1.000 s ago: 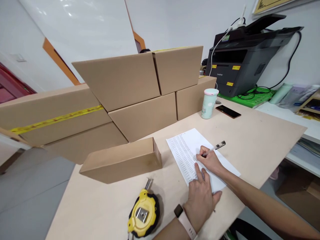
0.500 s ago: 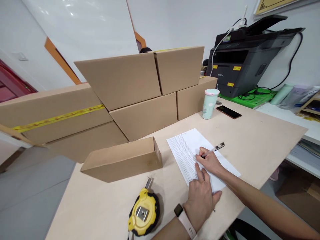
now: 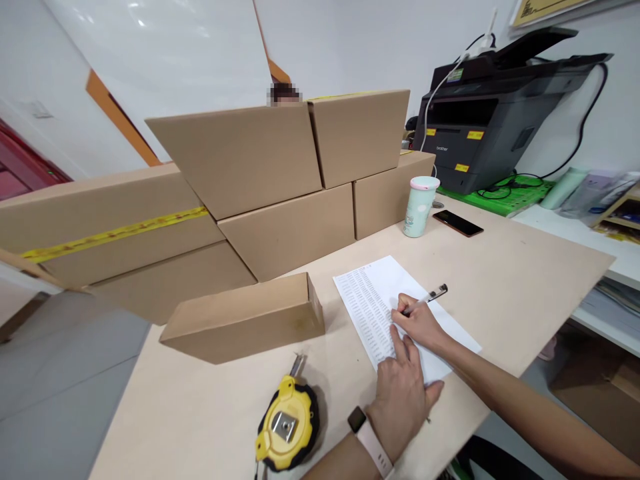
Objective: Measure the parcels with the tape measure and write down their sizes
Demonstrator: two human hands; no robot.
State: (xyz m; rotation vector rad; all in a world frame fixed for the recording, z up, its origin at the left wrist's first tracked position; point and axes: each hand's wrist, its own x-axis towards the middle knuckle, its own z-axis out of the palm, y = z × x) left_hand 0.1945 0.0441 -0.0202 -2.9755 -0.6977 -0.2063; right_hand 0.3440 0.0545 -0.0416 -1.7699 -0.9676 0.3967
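We've got a white sheet (image 3: 374,291) lying skewed on the pale surface (image 3: 530,287), between the open box (image 3: 250,337) and the right forearm; small print in columns down its left part, plain white further right, text too tiny to read. Right hand (image 3: 419,323) rests on it, grip pinching a pen (image 3: 433,295), slim, see-through barrel, dark end sticking up to the right; tip hidden by fingers. Left hand (image 3: 401,388) presses the sheet, fingers spread, thumb out. Versus half a second ago, we see hands, pen and sheet practically unmoved; a person's head (image 3: 284,93), pixelated, now shows higher over the stacked boxes (image 3: 240,160). Containers: open box shows bare cardboard inner walls, floor hidden from us; stacked boxes, contents not visible; mint tumbler (image 3: 420,208) with pink rim, contents hidden too.
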